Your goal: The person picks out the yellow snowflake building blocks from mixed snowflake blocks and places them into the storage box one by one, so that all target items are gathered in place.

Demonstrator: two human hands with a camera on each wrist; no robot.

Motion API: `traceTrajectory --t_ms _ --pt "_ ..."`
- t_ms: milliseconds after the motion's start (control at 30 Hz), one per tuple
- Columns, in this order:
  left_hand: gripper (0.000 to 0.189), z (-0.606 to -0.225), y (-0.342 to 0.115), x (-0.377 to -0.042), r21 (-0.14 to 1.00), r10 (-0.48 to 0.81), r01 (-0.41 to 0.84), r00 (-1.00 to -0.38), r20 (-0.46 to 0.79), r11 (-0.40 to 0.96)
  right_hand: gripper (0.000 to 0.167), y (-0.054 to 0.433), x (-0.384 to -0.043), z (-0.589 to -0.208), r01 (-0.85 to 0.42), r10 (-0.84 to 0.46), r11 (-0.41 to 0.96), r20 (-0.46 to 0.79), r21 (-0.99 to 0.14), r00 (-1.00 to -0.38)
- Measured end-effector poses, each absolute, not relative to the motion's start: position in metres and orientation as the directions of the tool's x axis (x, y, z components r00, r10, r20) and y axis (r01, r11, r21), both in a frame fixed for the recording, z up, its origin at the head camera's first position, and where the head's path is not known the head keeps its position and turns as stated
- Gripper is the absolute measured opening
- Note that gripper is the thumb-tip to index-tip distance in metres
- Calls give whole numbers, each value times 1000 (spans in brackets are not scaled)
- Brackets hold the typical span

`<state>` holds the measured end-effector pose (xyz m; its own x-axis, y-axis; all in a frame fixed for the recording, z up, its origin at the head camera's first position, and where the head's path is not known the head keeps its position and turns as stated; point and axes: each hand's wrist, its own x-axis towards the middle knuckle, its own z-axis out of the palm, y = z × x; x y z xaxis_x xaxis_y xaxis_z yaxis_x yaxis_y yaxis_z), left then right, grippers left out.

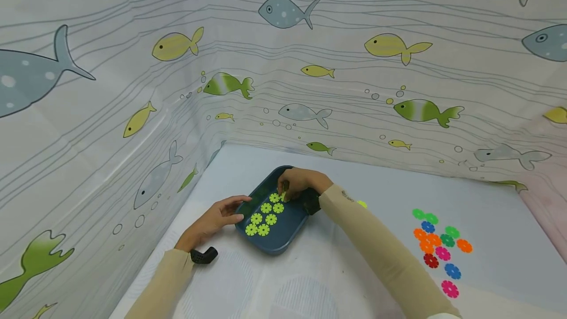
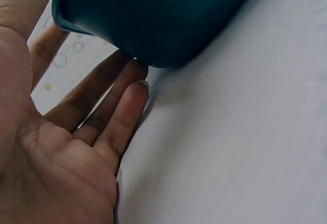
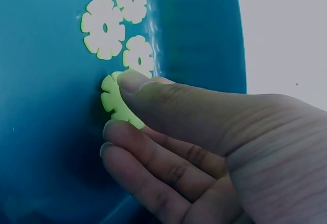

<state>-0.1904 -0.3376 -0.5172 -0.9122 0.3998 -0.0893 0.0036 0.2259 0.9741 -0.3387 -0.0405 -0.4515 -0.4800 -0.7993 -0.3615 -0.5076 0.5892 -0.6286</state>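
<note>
A dark blue tray [image 1: 276,244] holds several yellow-green notched plastic discs [image 1: 270,219], laid flat in two rows. Over its far end, my right hand [image 1: 298,182] pinches another disc [image 3: 122,101] between thumb and fingers. That disc is tilted, close to the tray floor and beside the end of the rows. At the tray's left end, my left hand [image 1: 221,215] holds the corner, thumb on one side and fingers on the other. From the left wrist, the lower fingers [image 2: 127,111] show loosely extended below the tray's outer wall [image 2: 148,35].
Several loose discs in orange, green, blue, pink and red [image 1: 443,253] lie on the white table [image 1: 381,260] at the right. A yellow disc [image 1: 362,204] is partly hidden behind my right sleeve. Fish-patterned sheeting [image 1: 350,87] rises along the left and back.
</note>
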Motion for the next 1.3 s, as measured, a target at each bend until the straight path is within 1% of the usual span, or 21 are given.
traceTrajectory --t_ms 233,433,667,800,967,1133,1300 --pt "53 -517 -334 -191 975 408 11 -909 -82 221 26 -34 -335 -446 -512 -803 582 -348 -632 -483" --pt "52 -517 -335 -191 975 412 23 -908 -72 222 23 -18 -335 -439 -567 -819 552 -271 -611 -505" --pt "52 -516 -335 -189 972 401 17 -912 -81 234 23 7 -333 -435 -555 -841 469 -155 -687 -518" --pt "51 -516 -335 -189 971 392 6 -915 -92 240 20 25 -329 -434 -555 -834 431 -80 -711 -546" --pt "51 -515 -335 -186 970 387 -4 -916 -101 243 16 49 -324 -435 -538 -793 426 -13 -728 -609" --pt "52 -514 -335 -185 971 379 -12 -919 -104 237 18 74 -317 -435 -489 -749 427 6 -761 -663" --pt "52 -515 -334 -186 974 384 -12 -918 -100 226 18 98 -316 -444 -465 -716 449 5 -763 -698"
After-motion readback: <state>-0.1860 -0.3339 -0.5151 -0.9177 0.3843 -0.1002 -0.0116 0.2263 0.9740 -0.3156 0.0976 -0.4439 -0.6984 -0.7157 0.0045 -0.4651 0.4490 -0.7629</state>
